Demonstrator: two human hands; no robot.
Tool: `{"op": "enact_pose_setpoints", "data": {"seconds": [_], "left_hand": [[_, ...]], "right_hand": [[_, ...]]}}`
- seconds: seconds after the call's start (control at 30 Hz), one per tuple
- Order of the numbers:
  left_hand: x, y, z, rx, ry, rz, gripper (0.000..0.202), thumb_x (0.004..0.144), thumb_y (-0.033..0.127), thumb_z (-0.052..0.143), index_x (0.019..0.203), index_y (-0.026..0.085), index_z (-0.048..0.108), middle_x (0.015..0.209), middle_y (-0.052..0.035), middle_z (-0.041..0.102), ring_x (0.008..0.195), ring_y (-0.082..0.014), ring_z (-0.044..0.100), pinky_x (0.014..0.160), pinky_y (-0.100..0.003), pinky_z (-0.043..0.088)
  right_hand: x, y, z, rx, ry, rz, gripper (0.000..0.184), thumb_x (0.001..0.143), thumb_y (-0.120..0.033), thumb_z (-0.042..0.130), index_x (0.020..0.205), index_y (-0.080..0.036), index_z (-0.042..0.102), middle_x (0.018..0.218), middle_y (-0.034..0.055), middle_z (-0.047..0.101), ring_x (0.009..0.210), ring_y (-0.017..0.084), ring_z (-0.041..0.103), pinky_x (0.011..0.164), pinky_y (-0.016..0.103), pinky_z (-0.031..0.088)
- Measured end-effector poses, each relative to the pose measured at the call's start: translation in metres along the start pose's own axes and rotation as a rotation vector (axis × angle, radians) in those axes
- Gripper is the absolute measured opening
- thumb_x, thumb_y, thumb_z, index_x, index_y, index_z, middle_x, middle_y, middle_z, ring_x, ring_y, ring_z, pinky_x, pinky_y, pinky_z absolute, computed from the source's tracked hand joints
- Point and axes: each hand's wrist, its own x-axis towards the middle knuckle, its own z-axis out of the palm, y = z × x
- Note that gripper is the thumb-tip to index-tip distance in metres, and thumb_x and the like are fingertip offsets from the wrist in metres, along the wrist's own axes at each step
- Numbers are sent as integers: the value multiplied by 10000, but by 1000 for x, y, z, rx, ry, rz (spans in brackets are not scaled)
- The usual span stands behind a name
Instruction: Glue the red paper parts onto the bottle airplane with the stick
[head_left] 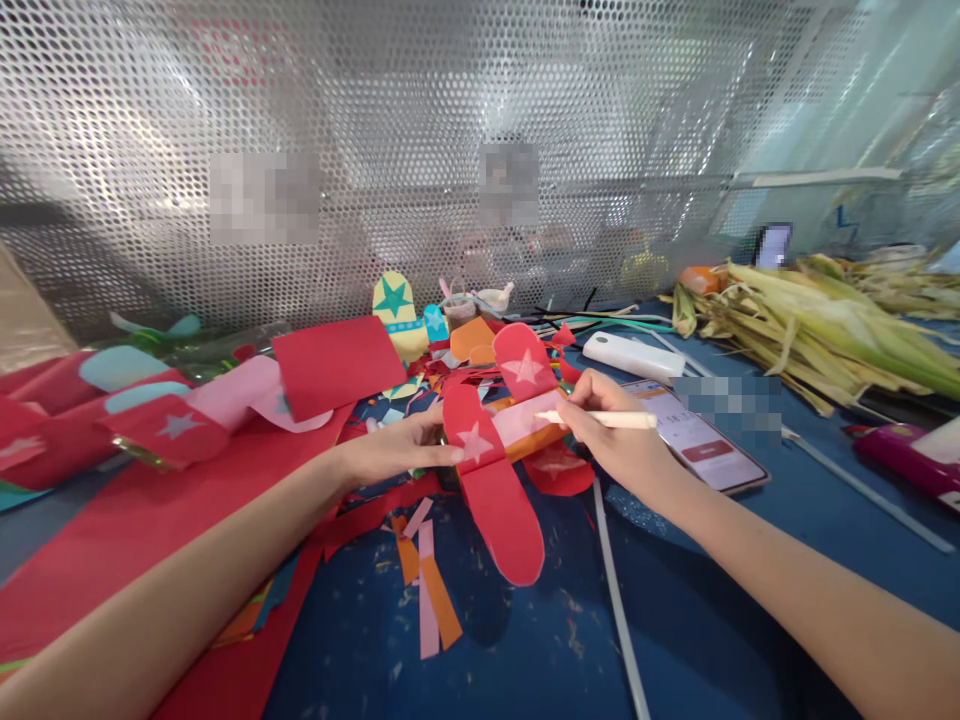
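My left hand (405,447) grips the left end of a red paper craft (501,520) with rounded flaps and pale pink stars, its thumb beside one star. A pink strip with an orange edge (525,424) spans the middle of the craft. In my right hand (604,430) is a slim cream-coloured marker (622,420), pinched between the fingers. Its tip points left and meets, or hovers just over, the pink strip; I cannot tell which. Another rounded red flap (559,470) hangs under the right side.
Red paper sheets (150,540) and rolled star pieces (180,425) cover the left. Pink and orange strips (429,590) lie in front. A phone (712,450) and white device (634,355) lie right, with corn husks (840,335) beyond. A perforated metal screen (420,120) stands behind.
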Motion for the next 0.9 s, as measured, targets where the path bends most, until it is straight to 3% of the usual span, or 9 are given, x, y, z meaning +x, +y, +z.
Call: {"op": "enact_pose_setpoints", "data": {"seconds": [0.67,0.73,0.9], "left_hand": [[-1,0,-1,2,-4,-21,620,684,520,763,1179,206,561,1276,-97,597,1216,-300,524,1000,-441,413],[-2,0,-1,14,-3,-14,610,691,516,760,1181,214,561,1290,-90,590,1233,-294,512,1009,-434,404],[0,0,-1,-26,-23,13,567,689,493,769,1154,230,578,1244,-74,625,1218,-286,530,989,-418,415]], "right_hand": [[-1,0,2,7,4,-4,223,778,-243,575,635,-233,403,524,-76,438,487,105,404,490,257,300],[1,-2,0,89,63,-6,240,797,-260,581,630,-232,412,518,-73,447,500,111,433,511,260,332],[11,-12,-15,474,368,-96,300,912,-342,458,633,-239,422,446,-72,397,525,132,505,588,281,403]]}}
